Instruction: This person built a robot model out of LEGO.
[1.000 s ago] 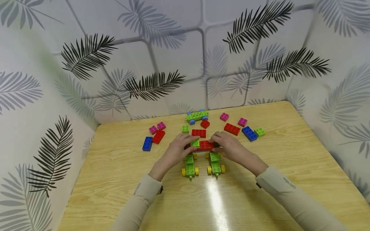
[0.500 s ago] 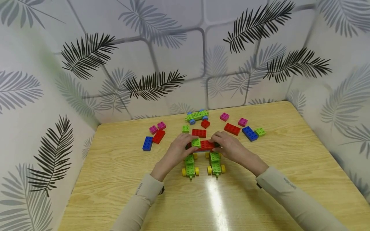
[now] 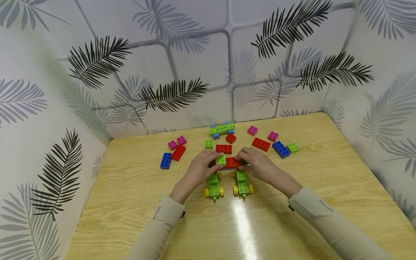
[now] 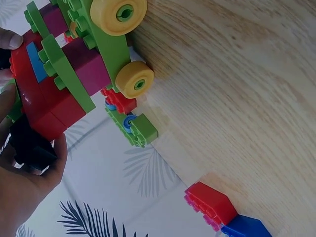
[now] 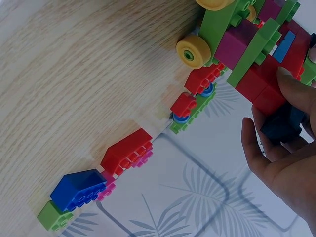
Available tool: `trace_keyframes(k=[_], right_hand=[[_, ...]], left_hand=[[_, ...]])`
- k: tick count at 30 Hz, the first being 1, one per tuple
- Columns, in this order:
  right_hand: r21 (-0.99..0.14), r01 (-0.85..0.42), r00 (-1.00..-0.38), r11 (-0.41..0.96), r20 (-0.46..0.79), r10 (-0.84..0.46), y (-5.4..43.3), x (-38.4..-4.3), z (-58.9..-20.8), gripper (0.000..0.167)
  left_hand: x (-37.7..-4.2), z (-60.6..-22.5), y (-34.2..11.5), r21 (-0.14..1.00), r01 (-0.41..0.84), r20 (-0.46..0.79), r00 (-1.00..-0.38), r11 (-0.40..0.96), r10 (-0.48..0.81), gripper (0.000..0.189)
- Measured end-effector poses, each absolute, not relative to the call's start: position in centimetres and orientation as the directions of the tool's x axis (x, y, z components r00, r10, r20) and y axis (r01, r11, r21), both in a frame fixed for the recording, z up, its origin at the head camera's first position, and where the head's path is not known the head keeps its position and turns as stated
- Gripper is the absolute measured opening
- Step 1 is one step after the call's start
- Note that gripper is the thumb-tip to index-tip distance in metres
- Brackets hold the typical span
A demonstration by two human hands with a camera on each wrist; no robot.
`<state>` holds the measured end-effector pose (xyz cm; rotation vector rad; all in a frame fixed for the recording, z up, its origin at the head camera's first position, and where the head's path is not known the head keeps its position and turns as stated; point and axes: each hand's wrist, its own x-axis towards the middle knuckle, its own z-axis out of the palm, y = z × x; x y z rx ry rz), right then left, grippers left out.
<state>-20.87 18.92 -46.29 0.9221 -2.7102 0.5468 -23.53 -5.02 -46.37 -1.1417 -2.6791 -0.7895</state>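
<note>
A toy brick build stands on two green wheeled bases [image 3: 213, 187] with yellow wheels, side by side. Purple bricks [image 4: 88, 64] and green bricks rise above the bases, and red bricks [image 3: 232, 162] bridge across, with a blue piece [image 4: 36, 61] beneath. On top, towards the left end, sits a light green brick [image 3: 220, 160]. My left hand [image 3: 200, 165] grips the left end, fingertips at the green brick; my right hand [image 3: 260, 164] grips the right end. Black pieces [image 4: 30, 143] show at both ends, partly hidden by the fingers.
Behind the build lie a red brick [image 3: 223, 149], a small green brick [image 3: 208, 144] and a green car base with blue wheels [image 3: 221, 130]. Blue bricks [image 3: 165, 161], red and pink ones are scattered left and right. A patterned wall [image 3: 195, 72] closes the table's back.
The green brick on the build's left end shifts very slightly and shows more plainly from under the left fingers. Both hands keep hold of the build; the loose bricks stay put.
</note>
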Motion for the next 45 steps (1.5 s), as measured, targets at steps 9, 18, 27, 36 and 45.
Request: trace_keyframes(k=[9, 18, 27, 36, 45], right_hand=[[-0.289, -0.614, -0.786, 0.735, 0.317, -0.531, 18.9, -20.7, -46.4, 0.026], [-0.294, -0.609, -0.789, 0.737, 0.319, -0.525, 18.9, -20.6, -46.5, 0.025], [-0.294, -0.608, -0.789, 0.738, 0.326, -0.52, 18.9, -20.7, -46.4, 0.026], [-0.297, -0.616, -0.784, 0.73, 0.329, -0.527, 18.9, -20.7, -46.3, 0.026], [-0.295, -0.618, -0.782, 0.729, 0.326, -0.531, 18.9, -20.7, -46.4, 0.026]], left_hand=[[-23.4, -47.2, -5.0, 0.271, 0.765, 0.362, -0.643, 0.584, 0.675, 0.047], [-23.1, -47.6, -4.9, 0.304, 0.744, 0.335, -0.668, 0.595, 0.664, 0.051], [-23.3, -47.7, -5.1, 0.366, 0.753, 0.36, -0.656, 0.547, 0.663, 0.049], [-23.6, -47.8, -5.2, 0.342, 0.761, 0.362, -0.648, 0.552, 0.67, 0.048], [-23.5, -47.7, -5.7, 0.302, 0.758, 0.334, -0.652, 0.577, 0.681, 0.055]])
